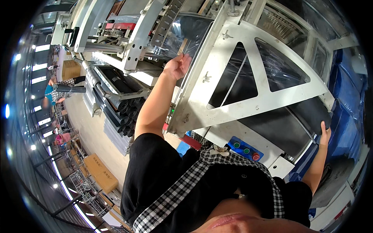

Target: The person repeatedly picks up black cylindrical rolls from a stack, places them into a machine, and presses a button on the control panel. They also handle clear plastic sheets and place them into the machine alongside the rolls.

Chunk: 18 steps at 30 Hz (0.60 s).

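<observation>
My left hand is raised at the machine's inner side, beside the long edge of its white metal side frame. Its fingers are bent in with the thumb against them, close to clear plastic film. Whatever they pinch is too small to make out. At the far right, my right hand holds the rounded end of a black sheet, thumb on the near side and the other fingers mostly hidden. The black sheet runs under the side frame, above a metal rod.
A blue control box with green and red buttons sits right before my body. Black rolls are stacked at the left beside a rack. Blue sheeting hangs at the right. Cardboard boxes and other people are farther left.
</observation>
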Tool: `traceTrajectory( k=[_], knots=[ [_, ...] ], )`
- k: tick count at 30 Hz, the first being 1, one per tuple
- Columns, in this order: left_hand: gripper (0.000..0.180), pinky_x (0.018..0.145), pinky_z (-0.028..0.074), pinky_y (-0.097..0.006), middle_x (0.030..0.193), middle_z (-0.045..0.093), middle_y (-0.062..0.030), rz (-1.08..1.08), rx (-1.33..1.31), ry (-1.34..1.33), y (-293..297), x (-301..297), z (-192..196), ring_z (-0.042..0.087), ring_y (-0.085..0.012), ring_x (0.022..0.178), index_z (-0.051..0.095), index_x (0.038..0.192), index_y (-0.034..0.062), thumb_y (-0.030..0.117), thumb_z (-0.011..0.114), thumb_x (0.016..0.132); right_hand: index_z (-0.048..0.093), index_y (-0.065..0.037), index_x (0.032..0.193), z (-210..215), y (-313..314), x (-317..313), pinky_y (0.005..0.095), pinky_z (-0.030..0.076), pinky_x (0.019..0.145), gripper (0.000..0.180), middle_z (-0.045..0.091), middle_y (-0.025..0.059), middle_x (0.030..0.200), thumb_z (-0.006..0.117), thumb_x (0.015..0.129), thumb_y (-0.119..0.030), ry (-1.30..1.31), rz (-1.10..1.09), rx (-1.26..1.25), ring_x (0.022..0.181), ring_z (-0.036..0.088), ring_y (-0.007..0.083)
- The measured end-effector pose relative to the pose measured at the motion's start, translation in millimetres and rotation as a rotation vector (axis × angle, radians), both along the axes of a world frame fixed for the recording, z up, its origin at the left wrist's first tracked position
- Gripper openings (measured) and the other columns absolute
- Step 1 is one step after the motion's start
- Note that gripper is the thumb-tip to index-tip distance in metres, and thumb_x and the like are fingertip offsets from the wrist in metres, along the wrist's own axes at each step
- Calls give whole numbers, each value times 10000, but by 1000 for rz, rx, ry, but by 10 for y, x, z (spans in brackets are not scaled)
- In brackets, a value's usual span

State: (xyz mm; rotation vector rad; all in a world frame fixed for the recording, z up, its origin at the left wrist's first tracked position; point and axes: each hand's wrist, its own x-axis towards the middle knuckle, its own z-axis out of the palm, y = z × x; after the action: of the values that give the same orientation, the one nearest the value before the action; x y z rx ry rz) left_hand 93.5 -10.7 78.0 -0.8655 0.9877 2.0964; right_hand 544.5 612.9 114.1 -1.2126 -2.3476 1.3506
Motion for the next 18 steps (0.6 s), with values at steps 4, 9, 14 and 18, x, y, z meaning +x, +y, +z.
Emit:
traceTrajectory(
  k=[4,9,14,18],
  knots=[
    [134,612,599,-264,848,654,-92,175,83,-73,19,-157,-28,667,-191,762,545,939,9,134,502,964,538,86,1223,31,-222,-328,310,365,989,633,582,154,1213,680,839,-396,-19,5,-27,1100,534,226],
    [178,625,583,-262,841,650,-67,273,100,-10,117,-96,6,657,-175,736,556,938,11,189,565,938,571,81,1181,57,-661,-650,291,382,970,569,600,132,1185,687,847,-365,-22,73,3,1078,544,205],
    [159,649,571,-270,804,660,-26,138,124,119,145,19,76,649,-153,725,619,852,55,187,581,933,558,86,1188,89,-1000,-977,293,365,981,600,595,134,1192,681,846,-392,-3,128,75,1100,537,211],
    [156,658,567,-275,808,662,-23,176,170,86,90,29,50,645,-154,720,621,870,67,202,576,934,546,37,1233,31,-1181,-1045,284,328,997,606,579,100,1209,654,855,-424,1,48,-89,1148,500,197]
  ],
)
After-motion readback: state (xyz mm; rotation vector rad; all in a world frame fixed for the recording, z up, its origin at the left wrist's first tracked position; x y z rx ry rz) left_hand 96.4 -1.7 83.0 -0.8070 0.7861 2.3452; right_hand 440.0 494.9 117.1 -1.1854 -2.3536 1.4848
